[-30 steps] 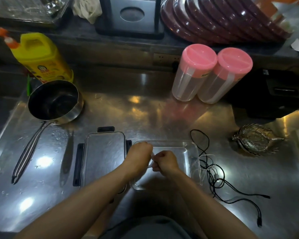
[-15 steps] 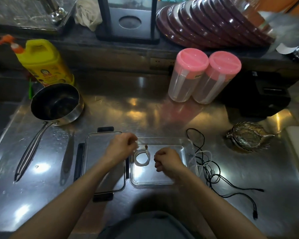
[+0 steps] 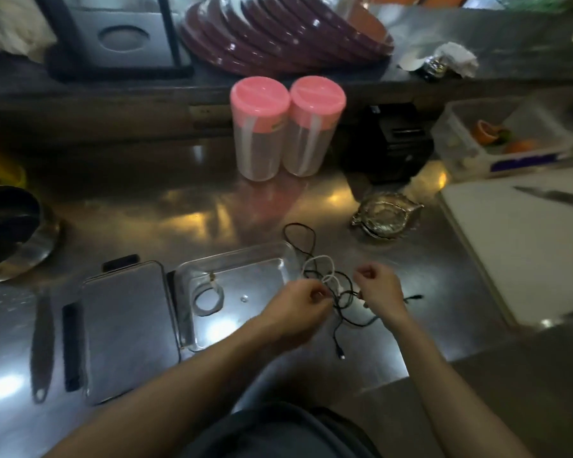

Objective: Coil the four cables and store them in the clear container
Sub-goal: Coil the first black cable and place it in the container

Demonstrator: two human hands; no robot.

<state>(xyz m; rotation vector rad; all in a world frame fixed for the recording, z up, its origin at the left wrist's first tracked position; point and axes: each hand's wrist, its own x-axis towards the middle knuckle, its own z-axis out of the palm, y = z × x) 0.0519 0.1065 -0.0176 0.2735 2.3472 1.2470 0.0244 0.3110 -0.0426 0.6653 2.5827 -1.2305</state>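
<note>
Hands' grips, left and right, pinch tangled cables beside container rim.

I count two hands, two pink-lidded jars, one clear container, one lid — one coiled white cable inside; the loose tangle I cannot count.

I see a silver steel table with yellowish glare spots. The clear container holds a white coiled cable; its grey-looking lid has black clips. Beside it lies a tangle of black cables and a white cable. Two translucent jars carry pink lids. Behind stand maroon plates. On the right I make out a white board and orange fruit pieces.
</note>
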